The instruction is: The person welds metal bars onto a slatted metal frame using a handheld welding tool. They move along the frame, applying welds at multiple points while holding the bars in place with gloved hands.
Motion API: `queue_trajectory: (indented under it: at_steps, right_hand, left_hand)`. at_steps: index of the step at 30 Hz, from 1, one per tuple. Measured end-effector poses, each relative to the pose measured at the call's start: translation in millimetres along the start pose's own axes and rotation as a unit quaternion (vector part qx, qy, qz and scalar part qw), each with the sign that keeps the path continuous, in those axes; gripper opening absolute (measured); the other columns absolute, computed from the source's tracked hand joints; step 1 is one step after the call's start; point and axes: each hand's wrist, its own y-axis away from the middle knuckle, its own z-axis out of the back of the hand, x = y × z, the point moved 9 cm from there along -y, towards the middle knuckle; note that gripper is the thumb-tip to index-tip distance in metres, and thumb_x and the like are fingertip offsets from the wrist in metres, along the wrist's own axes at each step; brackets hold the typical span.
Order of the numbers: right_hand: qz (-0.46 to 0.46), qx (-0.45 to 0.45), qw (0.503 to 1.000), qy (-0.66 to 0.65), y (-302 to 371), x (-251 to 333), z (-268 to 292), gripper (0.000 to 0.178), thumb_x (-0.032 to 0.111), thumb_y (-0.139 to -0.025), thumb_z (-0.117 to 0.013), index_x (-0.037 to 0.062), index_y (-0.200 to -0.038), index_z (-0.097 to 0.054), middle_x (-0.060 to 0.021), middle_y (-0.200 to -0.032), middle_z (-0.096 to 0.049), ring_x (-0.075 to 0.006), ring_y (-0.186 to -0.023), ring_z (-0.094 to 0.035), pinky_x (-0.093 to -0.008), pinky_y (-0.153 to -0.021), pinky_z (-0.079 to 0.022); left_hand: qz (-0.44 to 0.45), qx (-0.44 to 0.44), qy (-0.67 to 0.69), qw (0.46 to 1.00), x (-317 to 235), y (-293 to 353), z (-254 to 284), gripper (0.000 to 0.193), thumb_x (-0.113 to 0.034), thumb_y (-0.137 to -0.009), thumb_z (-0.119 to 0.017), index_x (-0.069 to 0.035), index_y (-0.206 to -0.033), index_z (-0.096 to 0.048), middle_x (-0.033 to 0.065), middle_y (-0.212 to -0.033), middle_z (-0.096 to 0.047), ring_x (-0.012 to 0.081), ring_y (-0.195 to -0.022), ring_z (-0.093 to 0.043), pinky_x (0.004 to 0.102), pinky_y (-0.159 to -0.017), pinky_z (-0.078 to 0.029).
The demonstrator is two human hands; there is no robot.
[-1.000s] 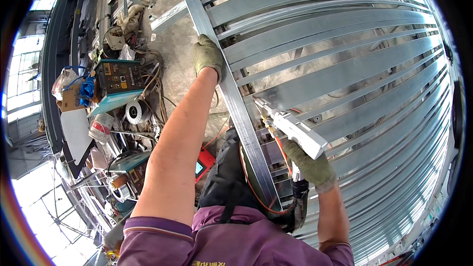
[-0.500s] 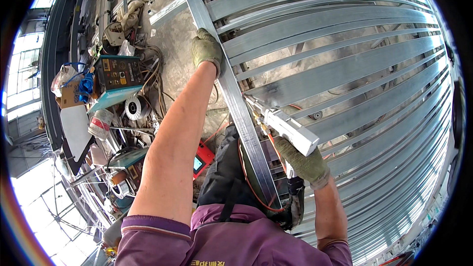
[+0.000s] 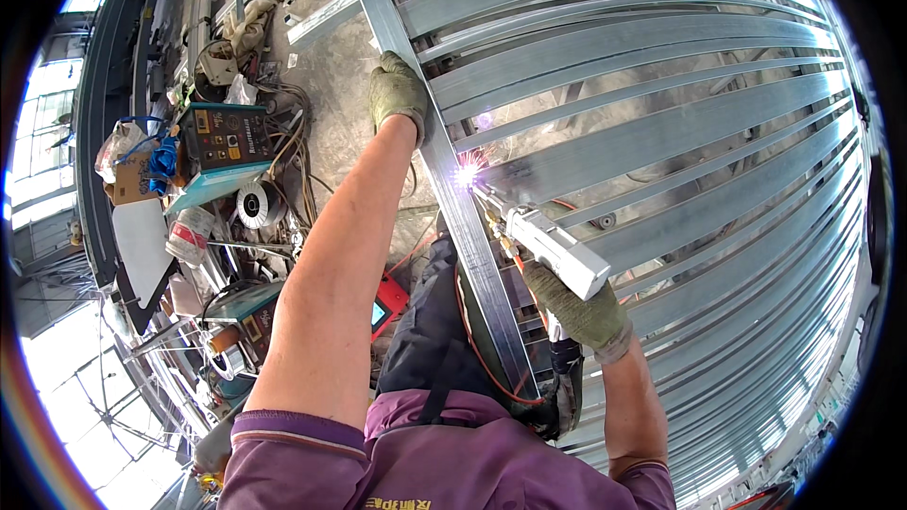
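Note:
My left hand, in a green work glove, is closed over a long galvanised steel tube that runs from the top down toward my waist. In my right hand, gloved the same way, is a white welding gun with an orange hose. Its nozzle points up and left at the joint where a flat steel bar meets the tube. A bright violet-white spark burns at that joint. The glove and the gun body hide most of the right fingers.
Many parallel steel bars form a frame across the right side. On the left stand teal-and-black welding machines, a wire spool and tangled cables. A red device with a screen lies by my leg.
A bright spark with flying streaks now glows at the gun's nozzle, where none showed before. Both hands have stayed almost in place.

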Motion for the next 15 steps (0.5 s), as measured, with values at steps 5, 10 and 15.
queue_trajectory:
  at_steps: [5, 10, 15]
  right_hand:
    - [0.04, -0.002, 0.999, 0.006, 1.5, -1.1, 1.1, 0.039, 0.013, -0.097, -0.076, 0.002, -0.133, -0.066, -0.0018, -0.102, -0.072, -0.007, -0.084, -0.065, -0.0253, -0.07, -0.055]
    - [0.015, 0.011, 0.999, 0.026, 2.2, -5.1, 2.0, 0.041, 0.012, -0.097, -0.076, 0.0018, -0.135, -0.065, -0.0043, -0.112, -0.072, -0.0093, -0.095, -0.067, -0.0265, -0.08, -0.056]
    - [0.033, 0.011, 0.998, 0.056, 4.0, -2.8, 0.7, 0.04, 0.011, -0.098, -0.073, 0.0023, -0.136, -0.065, -0.0066, -0.118, -0.073, -0.0124, -0.103, -0.069, -0.0286, -0.086, -0.057]
  left_hand:
    - [0.014, 0.012, 0.001, 1.0, 2.0, -2.2, -3.2, 0.072, -0.053, -0.109, -0.024, 0.005, -0.133, -0.06, 0.0308, -0.136, -0.063, 0.0472, -0.131, -0.057, 0.0502, -0.111, -0.044]
    - [0.005, 0.006, 0.002, 1.0, 1.2, -1.5, -1.9, 0.071, -0.052, -0.109, -0.024, 0.005, -0.133, -0.06, 0.0309, -0.136, -0.063, 0.0469, -0.131, -0.057, 0.05, -0.111, -0.044]
    - [-0.009, -0.004, -0.016, 1.0, -2.6, -1.8, -0.1, 0.071, -0.052, -0.109, -0.026, 0.005, -0.131, -0.061, 0.0306, -0.134, -0.064, 0.0472, -0.129, -0.058, 0.0499, -0.109, -0.045]
